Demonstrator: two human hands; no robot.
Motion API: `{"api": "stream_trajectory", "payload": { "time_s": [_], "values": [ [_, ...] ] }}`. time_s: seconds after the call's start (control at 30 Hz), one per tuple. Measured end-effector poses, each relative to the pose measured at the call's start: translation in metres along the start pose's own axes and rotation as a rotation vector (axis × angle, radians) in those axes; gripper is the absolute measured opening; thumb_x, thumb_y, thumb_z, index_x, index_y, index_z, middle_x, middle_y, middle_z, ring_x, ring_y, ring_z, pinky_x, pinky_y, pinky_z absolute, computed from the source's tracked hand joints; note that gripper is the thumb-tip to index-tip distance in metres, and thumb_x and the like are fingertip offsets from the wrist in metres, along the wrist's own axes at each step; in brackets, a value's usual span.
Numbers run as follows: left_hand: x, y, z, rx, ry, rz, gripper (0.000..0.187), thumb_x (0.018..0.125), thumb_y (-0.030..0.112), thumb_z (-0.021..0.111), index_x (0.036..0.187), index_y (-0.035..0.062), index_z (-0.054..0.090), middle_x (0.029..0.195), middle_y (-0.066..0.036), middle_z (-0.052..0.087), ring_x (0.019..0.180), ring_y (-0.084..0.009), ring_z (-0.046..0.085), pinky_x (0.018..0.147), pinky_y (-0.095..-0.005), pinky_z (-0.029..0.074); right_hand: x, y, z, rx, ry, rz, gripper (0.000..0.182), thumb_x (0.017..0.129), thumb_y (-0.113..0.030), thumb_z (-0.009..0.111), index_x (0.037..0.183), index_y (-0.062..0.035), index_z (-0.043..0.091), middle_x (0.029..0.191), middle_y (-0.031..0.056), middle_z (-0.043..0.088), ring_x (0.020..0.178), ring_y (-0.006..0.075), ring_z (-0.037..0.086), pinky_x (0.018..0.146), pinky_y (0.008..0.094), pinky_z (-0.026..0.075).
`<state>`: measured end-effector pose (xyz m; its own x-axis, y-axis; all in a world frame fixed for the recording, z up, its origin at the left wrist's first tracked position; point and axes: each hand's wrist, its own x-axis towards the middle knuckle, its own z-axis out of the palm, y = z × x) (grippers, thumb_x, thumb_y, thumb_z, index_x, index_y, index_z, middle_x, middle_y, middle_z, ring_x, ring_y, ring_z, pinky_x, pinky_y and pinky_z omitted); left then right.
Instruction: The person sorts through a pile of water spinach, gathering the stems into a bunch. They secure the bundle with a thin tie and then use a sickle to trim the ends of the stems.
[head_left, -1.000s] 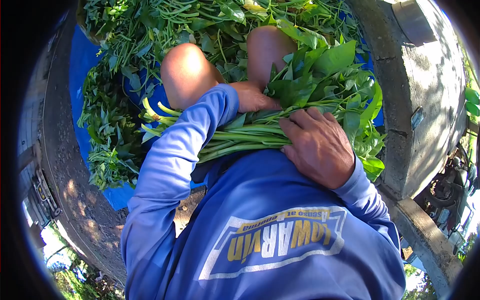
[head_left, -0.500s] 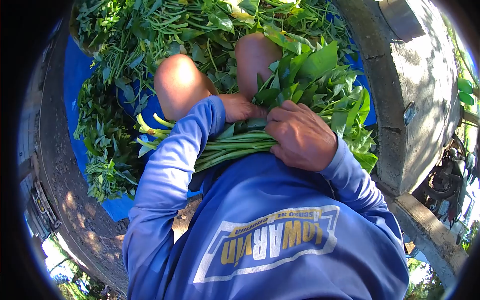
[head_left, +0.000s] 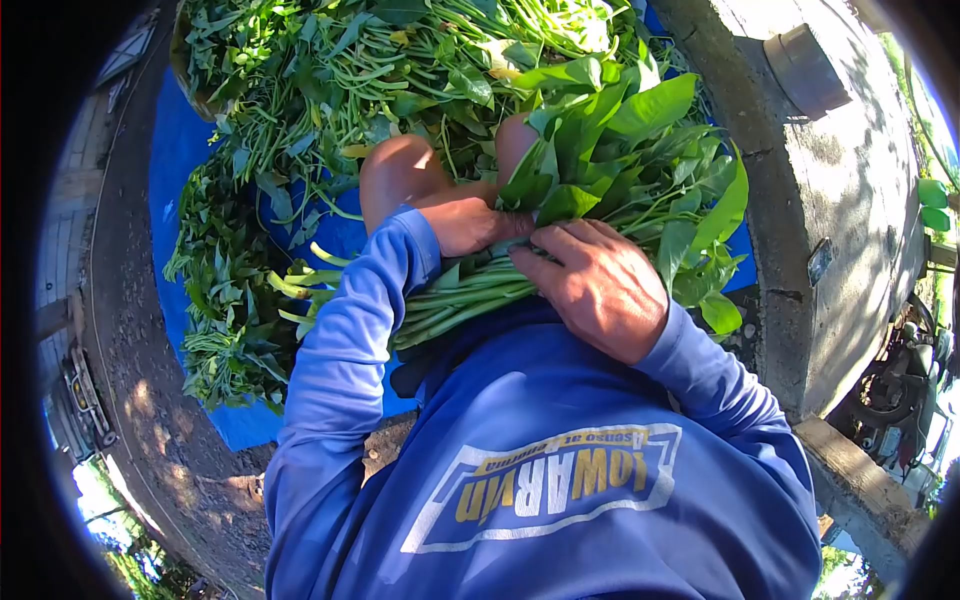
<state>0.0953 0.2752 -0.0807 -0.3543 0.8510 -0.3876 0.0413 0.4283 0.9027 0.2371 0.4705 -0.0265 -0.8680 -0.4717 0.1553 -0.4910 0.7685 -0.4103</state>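
A bundle of leafy green stems (head_left: 465, 300) lies across my lap, its cut ends to the left and its broad leaves to the right. My left hand (head_left: 465, 222) is closed around the upper side of the bundle, close to its middle, with the fingertips partly hidden by leaves. Just to the right, my right hand (head_left: 600, 285) is wrapped over the stems from the near side, its thumb and fingers pressed on them. The two hands nearly touch.
Loose greens (head_left: 350, 70) are heaped beyond my knees, and more leafy bunches (head_left: 235, 290) lie at the left on a blue tarp (head_left: 170, 180). A concrete block (head_left: 840, 200) stands at the right, with a grey cylindrical object (head_left: 808, 70) on it.
My right hand has flattened and its fingers lie further over the stems. The bundle's leaves have lifted a little, my knees have shifted, and the whole view has tilted slightly.
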Motion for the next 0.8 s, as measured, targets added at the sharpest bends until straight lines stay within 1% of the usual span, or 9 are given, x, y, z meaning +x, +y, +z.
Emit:
{"api": "stream_trajectory", "payload": {
  "time_s": [0.07, 0.2, 0.3, 0.33, 0.43, 0.47, 0.57, 0.67, 0.8],
  "values": [
    [-0.012, 0.043, -0.021, 0.339, 0.053, -0.103, 0.051, 0.107, 0.048, 0.059, 0.137, 0.0075, 0.066, 0.126, -0.020, 0.074, 0.117, -0.0345, 0.069, 0.104, -0.0435, 0.050, 0.012, 0.002, 0.001, -0.048, 0.048, -0.036, 0.037, 0.087, -0.016, 0.063, 0.120, -0.0005, 0.070, 0.112, 0.0145, 0.065, 0.108, 0.0312, 0.066, 0.097, 0.0438, 0.054],
    [-0.017, 0.045, -0.034, 0.744, 0.230, -0.200, 0.048, 0.106, 0.050, 0.057, 0.131, 0.0110, 0.070, 0.115, -0.021, 0.077, 0.108, -0.0409, 0.071, 0.095, -0.0459, 0.053, 0.023, 0.003, 0.018, -0.096, 0.117, -0.008, 0.045, 0.087, -0.009, 0.066, 0.131, -0.0004, 0.068, 0.134, 0.0179, 0.066, 0.124, 0.0361, 0.064, 0.105, 0.0476, 0.051],
    [-0.014, 0.046, -0.026, 0.813, 0.212, -0.243, 0.048, 0.104, 0.051, 0.059, 0.131, 0.0128, 0.070, 0.110, -0.020, 0.077, 0.104, -0.0417, 0.072, 0.091, -0.0470, 0.054, 0.015, -0.007, 0.027, -0.147, 0.098, -0.009, 0.046, 0.089, -0.009, 0.064, 0.134, 0.0009, 0.067, 0.134, 0.0186, 0.066, 0.129, 0.0364, 0.061, 0.110, 0.0500, 0.047],
    [-0.016, 0.037, -0.023, 0.634, 0.205, -0.145, 0.047, 0.105, 0.049, 0.058, 0.130, 0.0111, 0.070, 0.110, -0.020, 0.077, 0.104, -0.0413, 0.072, 0.093, -0.0478, 0.054, 0.008, -0.011, 0.028, -0.136, 0.045, 0.002, 0.047, 0.089, -0.009, 0.064, 0.135, 0.0014, 0.065, 0.134, 0.0177, 0.065, 0.129, 0.0354, 0.059, 0.109, 0.0495, 0.046],
    [-0.008, 0.006, -0.012, 0.427, 0.266, 0.058, 0.056, 0.102, 0.057, 0.060, 0.121, 0.0063, 0.074, 0.106, -0.023, 0.075, 0.097, -0.0403, 0.071, 0.086, -0.0484, 0.054, -0.004, -0.018, 0.026, -0.099, 0.053, 0.039, 0.047, 0.090, -0.013, 0.063, 0.134, 0.0006, 0.064, 0.134, 0.0154, 0.062, 0.125, 0.0319, 0.058, 0.104, 0.0464, 0.047],
    [-0.005, 0.001, -0.013, 0.482, 0.213, -0.004, 0.056, 0.105, 0.055, 0.058, 0.120, 0.0033, 0.073, 0.107, -0.023, 0.075, 0.097, -0.0405, 0.071, 0.086, -0.0475, 0.053, -0.003, -0.021, 0.027, -0.117, 0.030, 0.095, 0.043, 0.089, -0.013, 0.064, 0.130, -0.0019, 0.064, 0.130, 0.0129, 0.063, 0.122, 0.0306, 0.057, 0.097, 0.0442, 0.047],
    [-0.002, 0.005, -0.010, 0.560, 0.164, -0.067, 0.055, 0.105, 0.055, 0.058, 0.123, 0.0039, 0.071, 0.107, -0.022, 0.076, 0.098, -0.0404, 0.071, 0.087, -0.0485, 0.053, 0.000, -0.023, 0.018, -0.046, -0.114, 0.170, 0.035, 0.088, -0.013, 0.065, 0.122, -0.0050, 0.066, 0.125, 0.0122, 0.062, 0.120, 0.0288, 0.056, 0.093, 0.0442, 0.047],
    [-0.007, 0.019, -0.007, 0.659, 0.181, -0.159, 0.055, 0.105, 0.054, 0.059, 0.126, 0.0043, 0.069, 0.107, -0.023, 0.075, 0.100, -0.0403, 0.071, 0.089, -0.0491, 0.053, -0.011, -0.019, 0.025, -0.020, 0.093, 0.030, 0.029, 0.087, -0.012, 0.065, 0.115, -0.0071, 0.066, 0.116, 0.0100, 0.063, 0.113, 0.0282, 0.059, 0.089, 0.0445, 0.048],
    [-0.012, 0.019, 0.002, 0.623, 0.264, -0.136, 0.056, 0.102, 0.054, 0.063, 0.128, 0.0046, 0.067, 0.103, -0.023, 0.075, 0.100, -0.0409, 0.072, 0.089, -0.0489, 0.055, -0.025, -0.014, 0.023, 0.101, -0.064, 0.032, 0.030, 0.085, -0.009, 0.065, 0.114, -0.0069, 0.067, 0.110, 0.0084, 0.065, 0.107, 0.0287, 0.063, 0.086, 0.0457, 0.048]
  ]
}}
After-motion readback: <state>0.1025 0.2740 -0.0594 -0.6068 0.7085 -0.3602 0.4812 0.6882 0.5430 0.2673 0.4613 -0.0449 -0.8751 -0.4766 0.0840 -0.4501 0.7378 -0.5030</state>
